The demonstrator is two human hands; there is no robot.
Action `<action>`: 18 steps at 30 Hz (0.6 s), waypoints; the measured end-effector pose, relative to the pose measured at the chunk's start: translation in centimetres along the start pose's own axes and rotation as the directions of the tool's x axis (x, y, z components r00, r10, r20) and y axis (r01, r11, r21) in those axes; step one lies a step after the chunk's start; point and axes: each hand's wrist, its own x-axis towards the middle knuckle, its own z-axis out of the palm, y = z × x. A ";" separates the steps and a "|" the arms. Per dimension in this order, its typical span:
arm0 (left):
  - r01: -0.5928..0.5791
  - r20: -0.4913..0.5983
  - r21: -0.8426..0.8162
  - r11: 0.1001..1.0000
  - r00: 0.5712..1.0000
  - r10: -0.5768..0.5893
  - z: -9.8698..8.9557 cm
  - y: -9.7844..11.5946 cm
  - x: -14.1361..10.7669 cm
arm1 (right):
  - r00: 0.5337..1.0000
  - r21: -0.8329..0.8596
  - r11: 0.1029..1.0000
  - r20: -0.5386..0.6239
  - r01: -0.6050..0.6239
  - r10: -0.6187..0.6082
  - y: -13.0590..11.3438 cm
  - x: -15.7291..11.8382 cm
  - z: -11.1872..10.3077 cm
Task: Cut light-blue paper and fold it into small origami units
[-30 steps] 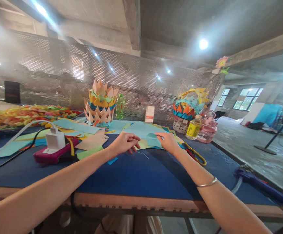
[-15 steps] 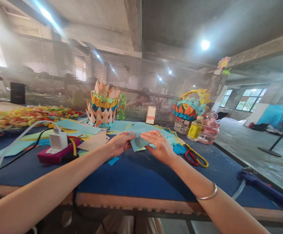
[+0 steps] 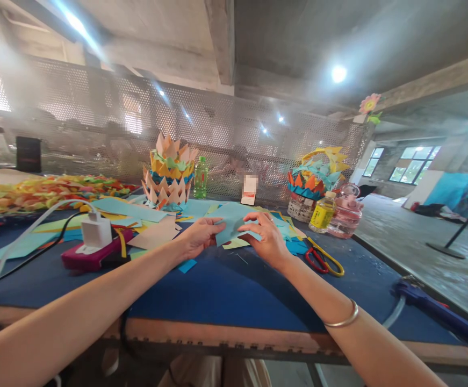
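A light blue sheet of paper (image 3: 229, 228) is held up over the blue tabletop, between my two hands. My left hand (image 3: 202, 236) pinches its left edge between thumb and fingers. On the other side, my right hand (image 3: 266, 236) has its fingers curled around the right edge, thumb below. Behind the paper lie more blue and yellow sheets, partly hidden by the hands. To the right of my right hand rest scissors (image 3: 325, 258) with red and yellow handles.
Paper crown-like layers (image 3: 169, 177) stand behind. A paper-decorated basket (image 3: 301, 207), a yellow-labelled bottle (image 3: 323, 213) and a pink jug (image 3: 344, 215) are right. A magenta power strip (image 3: 92, 259) with a white charger sits left; a glue gun (image 3: 431, 306) lies near the right edge.
My right hand's fingers have gone from lying flat over the paper to being bent and raised at its right edge. My left hand keeps its grip in nearly the same place.
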 end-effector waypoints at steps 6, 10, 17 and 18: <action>-0.013 0.093 0.076 0.997 0.996 0.006 -0.3 -0.2 0.0 | 0.983 0.107 0.981 -0.069 -0.161 0.169 -0.3 0.2 0.4; -0.034 0.148 0.073 0.997 0.989 0.022 -0.4 -0.5 0.2 | 0.943 0.218 0.921 -0.012 -0.322 0.333 -0.4 0.1 0.7; -0.016 0.158 0.034 0.999 0.987 0.010 0.1 -0.3 -0.2 | 0.885 0.212 0.863 0.019 -0.458 0.465 -0.4 -0.2 0.8; -0.012 0.161 0.026 1.000 0.987 0.008 0.1 -0.2 -0.2 | 0.885 0.215 0.863 0.013 -0.458 0.466 -0.4 -0.2 0.8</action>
